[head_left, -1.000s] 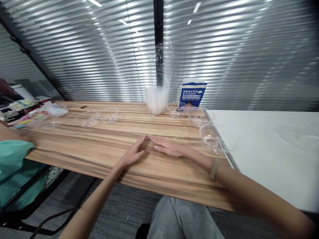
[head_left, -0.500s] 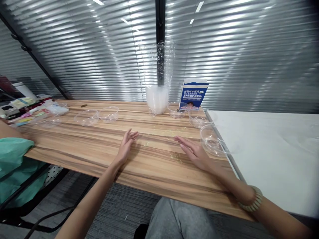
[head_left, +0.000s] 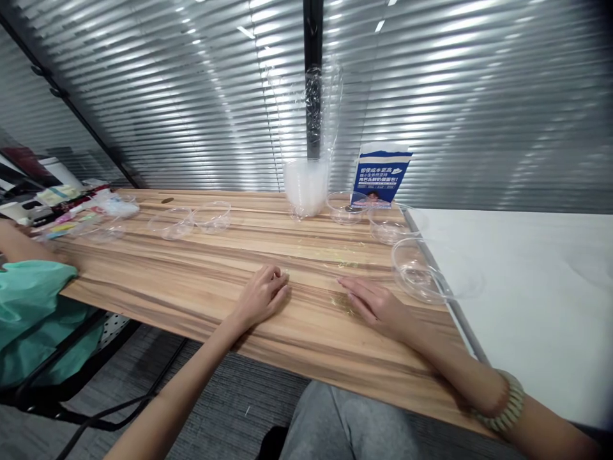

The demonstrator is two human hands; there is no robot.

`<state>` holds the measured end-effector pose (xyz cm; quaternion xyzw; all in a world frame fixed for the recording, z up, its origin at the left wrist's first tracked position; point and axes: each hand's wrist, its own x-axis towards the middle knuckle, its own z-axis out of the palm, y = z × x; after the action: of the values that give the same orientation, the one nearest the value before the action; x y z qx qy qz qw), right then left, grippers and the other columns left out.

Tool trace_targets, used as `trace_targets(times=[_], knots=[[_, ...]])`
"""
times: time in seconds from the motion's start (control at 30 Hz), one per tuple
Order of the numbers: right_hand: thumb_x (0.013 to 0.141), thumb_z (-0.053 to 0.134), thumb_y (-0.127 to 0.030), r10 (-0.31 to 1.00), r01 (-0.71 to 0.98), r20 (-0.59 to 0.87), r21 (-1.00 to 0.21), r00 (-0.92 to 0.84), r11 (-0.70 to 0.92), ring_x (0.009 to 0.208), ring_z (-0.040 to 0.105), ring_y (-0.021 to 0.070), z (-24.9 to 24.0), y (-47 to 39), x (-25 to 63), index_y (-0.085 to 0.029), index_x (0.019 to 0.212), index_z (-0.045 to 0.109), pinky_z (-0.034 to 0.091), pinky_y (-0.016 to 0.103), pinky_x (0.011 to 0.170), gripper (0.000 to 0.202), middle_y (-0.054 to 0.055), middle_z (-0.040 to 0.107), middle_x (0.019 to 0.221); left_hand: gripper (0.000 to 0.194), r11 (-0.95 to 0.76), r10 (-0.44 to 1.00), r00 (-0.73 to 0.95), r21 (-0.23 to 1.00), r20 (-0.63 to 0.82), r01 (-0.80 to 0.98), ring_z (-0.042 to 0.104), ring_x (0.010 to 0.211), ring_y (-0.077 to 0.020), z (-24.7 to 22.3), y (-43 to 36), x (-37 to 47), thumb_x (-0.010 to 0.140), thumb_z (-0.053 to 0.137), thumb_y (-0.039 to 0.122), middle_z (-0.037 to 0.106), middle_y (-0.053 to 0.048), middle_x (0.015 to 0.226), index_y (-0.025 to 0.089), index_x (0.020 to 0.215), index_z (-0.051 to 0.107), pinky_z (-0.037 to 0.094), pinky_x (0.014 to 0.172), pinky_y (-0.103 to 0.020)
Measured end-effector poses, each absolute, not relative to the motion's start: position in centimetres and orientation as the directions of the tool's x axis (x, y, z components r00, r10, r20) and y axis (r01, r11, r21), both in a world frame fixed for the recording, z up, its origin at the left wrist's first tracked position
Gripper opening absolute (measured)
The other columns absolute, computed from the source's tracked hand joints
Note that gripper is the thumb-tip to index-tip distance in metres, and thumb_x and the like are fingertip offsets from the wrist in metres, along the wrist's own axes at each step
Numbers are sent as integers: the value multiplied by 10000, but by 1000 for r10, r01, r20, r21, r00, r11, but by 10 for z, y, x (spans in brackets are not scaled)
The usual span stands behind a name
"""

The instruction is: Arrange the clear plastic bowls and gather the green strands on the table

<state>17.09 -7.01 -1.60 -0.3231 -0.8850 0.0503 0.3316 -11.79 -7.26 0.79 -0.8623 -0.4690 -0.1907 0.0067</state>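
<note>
My left hand (head_left: 265, 295) rests on the wooden table (head_left: 201, 275), palm down, its fingers curled together at a small pale scrap; what they grip is too small to make out. To its right, my right hand (head_left: 376, 306) lies on the tabletop with fingers stretched out and nothing held. Thin yellowish bits (head_left: 342, 303) lie by the right fingertips, and more yellowish strands (head_left: 347, 263) lie farther back. A clear round plastic bowl (head_left: 416, 271) stands just beyond my right hand.
Stacked clear bowls in a plastic bag (head_left: 306, 188) stand at the back, beside a blue printed packet (head_left: 382, 177). Several clear bowls stand left and right. Mixed items (head_left: 62, 204) crowd the far left, near a person's green sleeve (head_left: 33, 291). A white table (head_left: 536, 306) adjoins on the right.
My left hand has come down and right onto the tabletop, and its spread fingers have curled in. My right hand has shifted slightly. The view has moved a little.
</note>
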Motion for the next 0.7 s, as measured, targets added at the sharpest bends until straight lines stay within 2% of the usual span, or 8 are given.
trace_targets(times=[0.2,0.33,0.53,0.6,0.7], knots=[[907,392,-163,586,545,570,-266,-576,795,1076,603,206,-18,-69,169,-155,1223,535,520,389,903,347,115,636,1169,312,-579,791,530,96,305,809,488,960,-222,14,-83,-119,908,408,309,553,-99,1044,181,1115,603,397,870,-382],[901,391,-159,586,560,595,-257,-550,788,1054,607,217,-16,-68,169,-156,1213,529,524,403,883,342,120,639,1149,355,-621,769,578,104,272,777,469,1036,-236,17,-105,-112,907,415,307,530,-114,1160,191,1215,548,382,914,-403],[862,357,-109,710,659,586,-361,-390,660,1062,575,242,-13,-63,170,-151,1171,525,480,458,915,355,130,623,1102,390,-749,662,725,175,189,639,446,1130,-245,24,-118,-67,920,404,335,519,-117,1228,198,1271,508,366,962,-412],[852,354,-105,764,697,546,-396,-345,598,1080,559,248,-14,-61,170,-142,1166,516,465,464,929,356,139,610,1116,345,-737,676,695,222,246,638,475,1094,-227,23,-107,-52,928,392,317,547,-102,1180,209,1206,564,388,942,-393],[838,352,-101,820,732,491,-436,-294,523,1108,542,253,-15,-59,171,-112,1196,483,448,462,948,382,161,590,1154,319,-618,774,488,311,404,722,525,1007,-207,19,-76,-40,932,363,256,585,-99,1084,184,1113,615,431,892,-374]])
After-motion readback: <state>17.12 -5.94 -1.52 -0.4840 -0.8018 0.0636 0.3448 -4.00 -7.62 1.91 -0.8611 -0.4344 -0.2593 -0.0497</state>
